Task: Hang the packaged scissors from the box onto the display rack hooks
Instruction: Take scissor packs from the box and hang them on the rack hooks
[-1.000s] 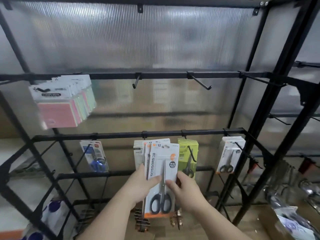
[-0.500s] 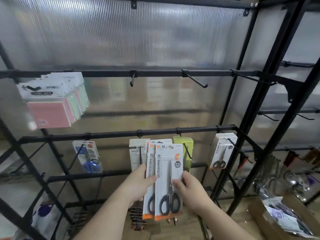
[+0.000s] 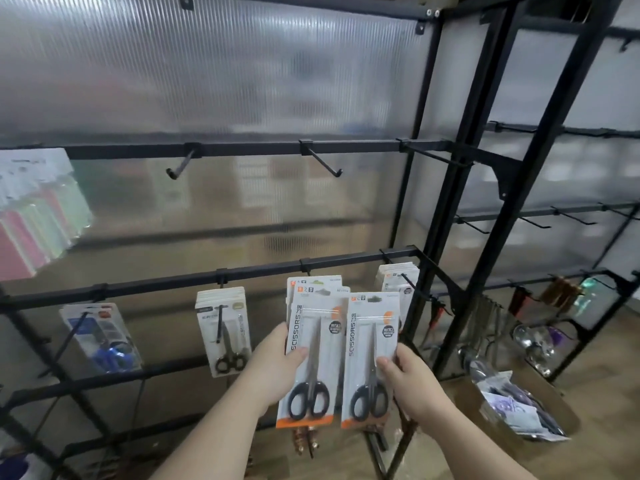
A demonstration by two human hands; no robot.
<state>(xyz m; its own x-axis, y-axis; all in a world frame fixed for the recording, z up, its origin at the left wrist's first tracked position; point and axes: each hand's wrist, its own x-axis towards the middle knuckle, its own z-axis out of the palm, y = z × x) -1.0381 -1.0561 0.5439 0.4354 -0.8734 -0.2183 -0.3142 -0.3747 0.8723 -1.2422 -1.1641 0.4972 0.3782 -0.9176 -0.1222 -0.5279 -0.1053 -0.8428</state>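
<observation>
Our left hand (image 3: 277,368) grips a small stack of packaged scissors (image 3: 313,341) by its left edge, with the thumb curled onto the front card. Our right hand (image 3: 412,382) pinches a single scissors pack (image 3: 372,344) by its right edge, thumb on the front. We hold both upright and side by side, just below the lower bar (image 3: 156,285) of the black display rack (image 3: 242,148). From that bar hang a blue-handled scissors pack (image 3: 100,337) at the left, a black-handled scissors pack (image 3: 225,334) near our left hand, and another stack of carded scissors (image 3: 398,282) behind our right-hand pack. On the upper bar we see two bare hooks (image 3: 323,164), with blurred sticky-note packs (image 3: 34,216) hanging far left. A ribbed translucent panel (image 3: 242,64) backs the rack and smears whatever lies beyond it. To the right stands a second black rack (image 3: 554,129) with metal utensils (image 3: 485,323) hanging low. Beneath it a cardboard box (image 3: 554,396) sits on the brown floor (image 3: 606,368), holding plastic-bagged goods (image 3: 512,407).
</observation>
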